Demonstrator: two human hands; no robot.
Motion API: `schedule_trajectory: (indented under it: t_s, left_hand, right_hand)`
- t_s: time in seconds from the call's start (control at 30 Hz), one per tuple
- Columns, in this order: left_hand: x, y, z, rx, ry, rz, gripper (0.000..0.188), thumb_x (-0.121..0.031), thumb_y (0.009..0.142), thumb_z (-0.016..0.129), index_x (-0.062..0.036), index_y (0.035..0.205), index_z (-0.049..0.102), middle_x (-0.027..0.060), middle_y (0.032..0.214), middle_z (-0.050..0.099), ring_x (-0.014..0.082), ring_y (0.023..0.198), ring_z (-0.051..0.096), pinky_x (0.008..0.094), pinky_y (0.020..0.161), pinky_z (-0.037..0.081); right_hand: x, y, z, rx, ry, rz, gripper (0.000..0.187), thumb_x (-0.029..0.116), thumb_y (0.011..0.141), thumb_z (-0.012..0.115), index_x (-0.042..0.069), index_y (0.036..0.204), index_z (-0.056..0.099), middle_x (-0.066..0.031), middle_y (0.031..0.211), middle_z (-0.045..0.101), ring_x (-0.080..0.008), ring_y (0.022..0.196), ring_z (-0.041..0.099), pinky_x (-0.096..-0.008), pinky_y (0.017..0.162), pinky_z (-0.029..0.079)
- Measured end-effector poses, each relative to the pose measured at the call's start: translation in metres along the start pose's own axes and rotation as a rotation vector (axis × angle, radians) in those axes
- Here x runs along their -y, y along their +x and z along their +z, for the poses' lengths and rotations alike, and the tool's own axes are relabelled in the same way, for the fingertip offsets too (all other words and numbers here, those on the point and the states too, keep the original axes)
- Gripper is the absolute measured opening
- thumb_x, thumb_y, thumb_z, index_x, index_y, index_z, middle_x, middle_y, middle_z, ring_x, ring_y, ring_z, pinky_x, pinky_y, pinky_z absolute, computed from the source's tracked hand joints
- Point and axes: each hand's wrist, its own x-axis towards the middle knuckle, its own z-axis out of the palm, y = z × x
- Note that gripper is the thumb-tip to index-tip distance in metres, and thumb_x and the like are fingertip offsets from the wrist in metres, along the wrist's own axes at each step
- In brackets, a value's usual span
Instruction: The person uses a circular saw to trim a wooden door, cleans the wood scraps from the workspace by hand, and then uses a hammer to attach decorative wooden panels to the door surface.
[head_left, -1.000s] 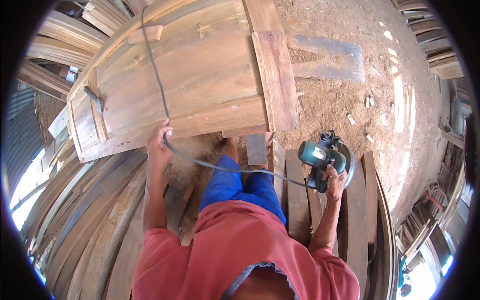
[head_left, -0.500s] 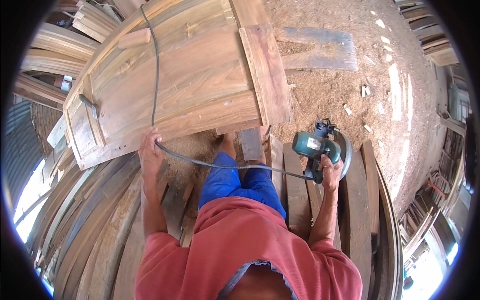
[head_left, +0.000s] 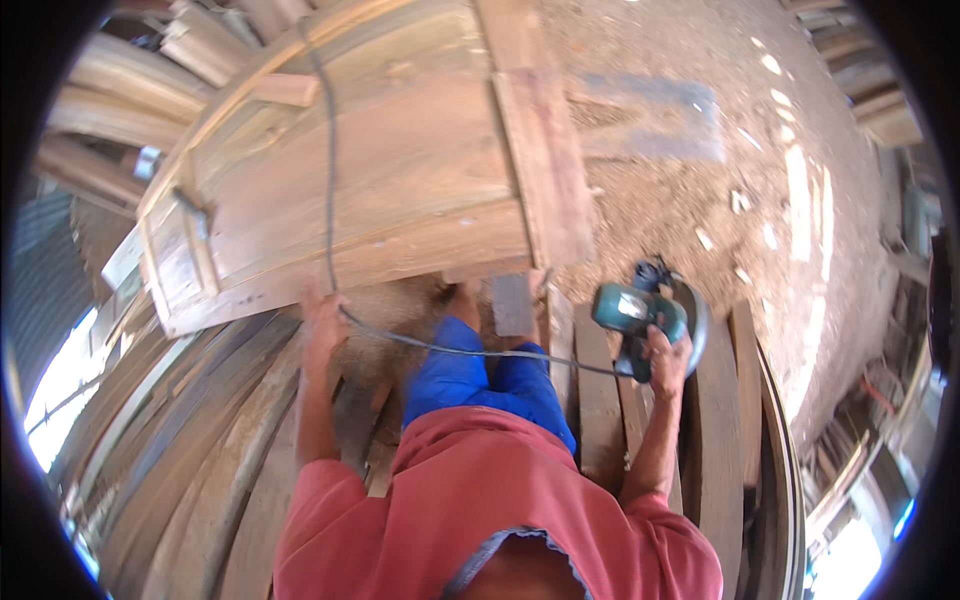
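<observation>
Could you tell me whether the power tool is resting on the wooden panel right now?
No, the right hand holds the teal power tool off beside the wooden panel.

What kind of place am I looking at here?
Probably an open-air woodworking yard. A large wooden panel lies in front of the person, planks are stacked around, the right hand holds a power tool, and the ground is dirt.

Wooden panel [head_left: 380, 180] left of power tool [head_left: 640, 315]

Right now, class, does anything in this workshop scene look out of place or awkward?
Yes: the power tool's cord trails across the wooden panel, past the left hand and across the legs to the power tool in the right hand.
</observation>
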Motion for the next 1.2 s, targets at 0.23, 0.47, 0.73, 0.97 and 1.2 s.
schedule_trajectory:
  t_s: [0.23,0.47,0.73,0.97,1.2]
  left_hand:
    - [0.025,0.068,0.06,0.038,-2.081,-0.861,0.029,-0.026,0.094,0.069,-0.0061,0.108,0.052,0.0221,0.108,0.064,0.0298,0.104,0.062,0.045,0.088,0.056]
    - [0.034,0.24,0.003,-0.189,-2.16,-0.82,0.038,-0.047,0.102,0.055,-0.0109,0.11,0.064,-0.0018,0.058,0.042,0.0146,0.05,0.045,0.0285,0.047,0.04]
    - [-0.042,0.221,-0.206,-0.398,-2.11,0.072,0.029,-0.039,0.101,0.059,-0.0121,0.111,0.066,-0.0077,0.06,0.044,0.0065,0.044,0.038,0.0247,0.041,0.036]
    - [-0.046,0.144,-0.108,-0.108,-2.336,-0.343,0.023,-0.034,0.103,0.057,-0.0121,0.106,0.064,-0.0038,0.07,0.054,0.0095,0.056,0.049,0.0264,0.052,0.042]
    - [0.069,0.12,-0.037,-0.464,-2.246,-0.742,0.017,-0.02,0.102,0.052,-0.0107,0.11,0.063,-0.0023,0.071,0.058,0.0121,0.062,0.051,0.0281,0.061,0.044]
  right_hand:
    - [-0.005,-0.005,-0.002,0.074,-0.088,-0.118,0.033,0.025,0.088,0.065,0.0,0.11,0.061,0.0012,0.068,0.052,-0.0087,0.056,0.047,-0.0251,0.051,0.039]
    - [-0.005,-0.005,-0.004,0.083,-0.085,-0.089,0.026,0.022,0.09,0.065,0.002,0.107,0.061,0.0013,0.065,0.052,-0.0084,0.053,0.048,-0.0242,0.048,0.038]
    - [-0.013,0.0,-0.009,-0.008,-0.028,-0.122,0.027,0.022,0.09,0.064,0.002,0.108,0.061,0.0012,0.065,0.052,-0.0087,0.052,0.047,-0.0244,0.048,0.037]
    - [-0.002,0.002,-0.01,-0.009,-0.04,-0.122,0.03,0.023,0.09,0.063,0.0,0.109,0.061,0.0025,0.066,0.052,-0.0075,0.056,0.046,-0.025,0.053,0.037]
    - [-0.012,0.013,-0.024,0.025,0.033,-0.115,0.023,0.022,0.088,0.069,0.004,0.1,0.063,0.0006,0.066,0.054,-0.0099,0.056,0.048,-0.0255,0.053,0.037]
